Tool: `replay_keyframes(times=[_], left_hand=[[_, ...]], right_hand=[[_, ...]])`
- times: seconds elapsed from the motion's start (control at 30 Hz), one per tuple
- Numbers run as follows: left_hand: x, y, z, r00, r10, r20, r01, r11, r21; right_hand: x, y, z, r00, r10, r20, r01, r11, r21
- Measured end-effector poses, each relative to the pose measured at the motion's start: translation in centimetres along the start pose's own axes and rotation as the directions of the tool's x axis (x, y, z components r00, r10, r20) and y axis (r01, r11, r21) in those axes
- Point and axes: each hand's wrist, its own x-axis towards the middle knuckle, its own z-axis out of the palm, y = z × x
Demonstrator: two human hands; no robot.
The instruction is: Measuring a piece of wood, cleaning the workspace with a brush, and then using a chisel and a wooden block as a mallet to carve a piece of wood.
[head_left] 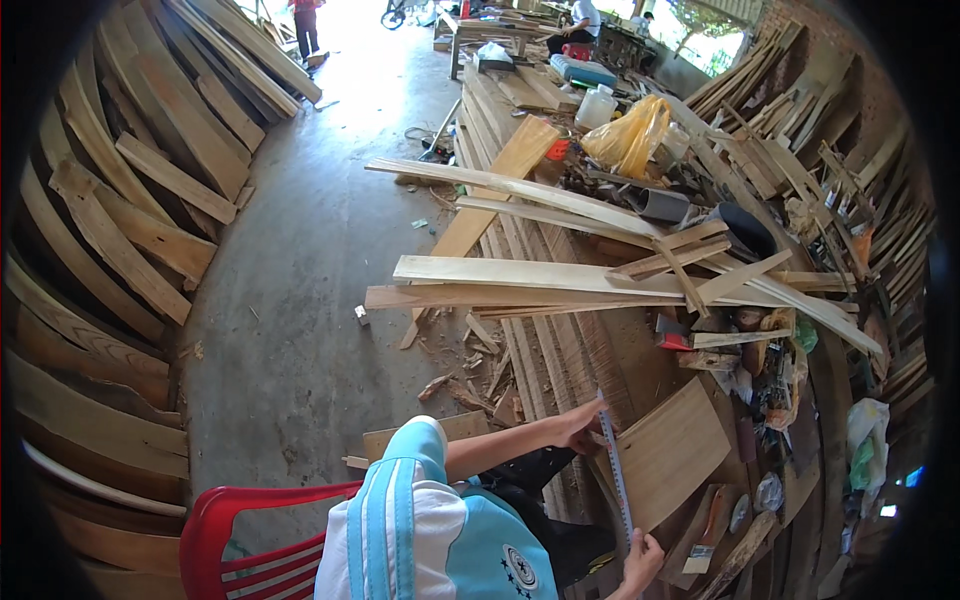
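We lay a steel ruler [615, 470] along the near edge of the wooden board [672, 452] on the surface [640, 350]. Our left hand [580, 425] pins its far end, grip pressed narrow. Our right hand [642, 560] pinches its near end.

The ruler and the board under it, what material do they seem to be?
The ruler looks like metal: thin, grey, with fine marks and a dull shine. The board looks like bare, unpainted wood: pale tan with visible grain. The left hand and right hand hold the ruler's ends.
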Motion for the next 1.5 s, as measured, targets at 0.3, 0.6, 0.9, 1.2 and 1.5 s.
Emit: replay_keyframes(times=[0.3, 0.6, 0.9, 1.2, 1.5], left_hand=[[-1.0, 3.1, -0.5, 0.963, 0.182, -0.198, -0.192, 0.981, -0.035], [0.1, 1.7, -0.6, 0.623, 0.747, -0.232, -0.548, 0.628, 0.552], [-0.5, 2.7, 0.8, 0.588, 0.807, -0.057, -0.426, 0.369, 0.826], [1.1, 0.9, -0.1, 0.476, 0.879, -0.036, -0.591, 0.349, 0.727], [-1.2, 0.1, 1.4, 0.699, 0.69, -0.187, -0.499, 0.658, 0.564]], right_hand=[[-1.2, -3.8, 2.6, 0.987, 0.1, 0.126, -0.131, 0.952, 0.276], [-2.3, -4.4, -0.6, 0.995, 0.058, 0.085, -0.071, 0.986, 0.153], [-3.5, -3.7, -2.1, 0.995, 0.076, 0.066, -0.077, 0.997, 0.016], [-2.5, 0.2, -0.5, 0.963, -0.099, -0.251, 0.097, 0.995, -0.02], [-0.8, -0.1, -2.8, 0.966, 0.137, -0.217, -0.172, 0.974, -0.15]])
